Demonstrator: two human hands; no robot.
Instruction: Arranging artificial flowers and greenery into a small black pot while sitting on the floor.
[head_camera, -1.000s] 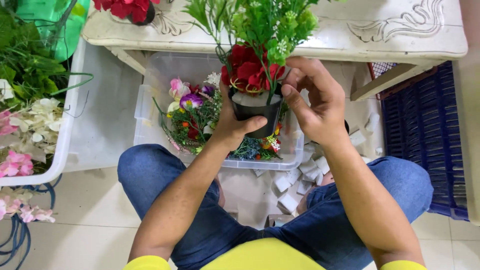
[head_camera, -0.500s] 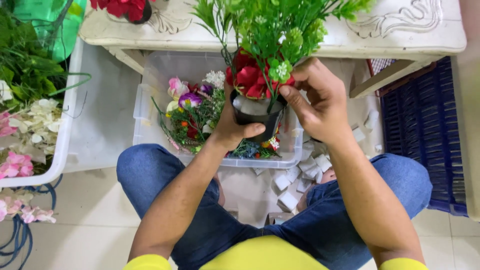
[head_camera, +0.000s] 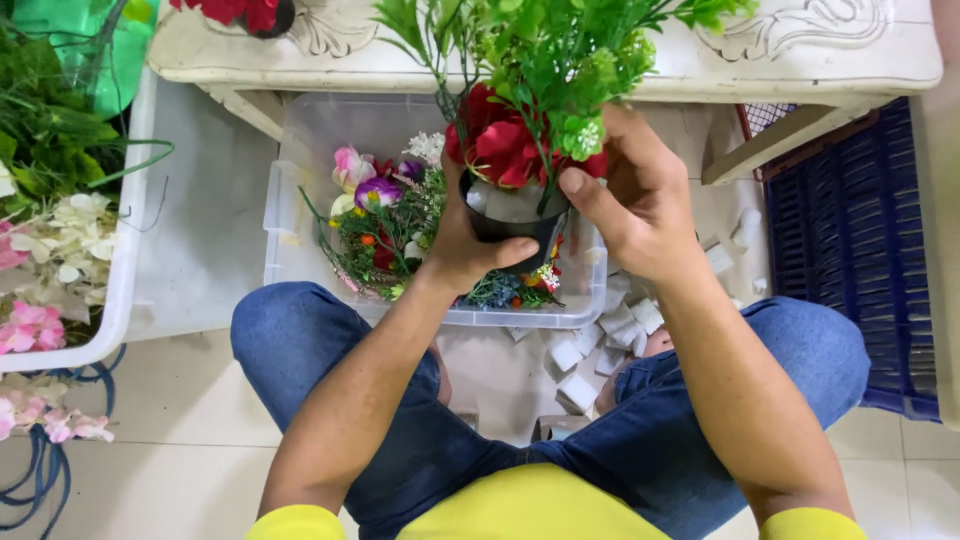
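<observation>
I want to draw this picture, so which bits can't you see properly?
Head view only:
- Black pot: its base and left side are hidden by the left hand.
- Green stems: where they enter the pot is covered by red flowers.
- Right hand: fingertips hidden among leaves.
- Clear box: its middle is hidden by the pot.
- Second red bunch: cut off by the top edge.

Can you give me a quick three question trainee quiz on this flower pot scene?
1. True or false: the left hand grips the small black pot.
2. What colour are the flowers in that pot? A) red B) blue C) white
3. Which container lies under the pot, holding loose artificial flowers?

Key: 1 true. 2 A. 3 the clear plastic bin; the right hand touches the green sprigs.
</observation>
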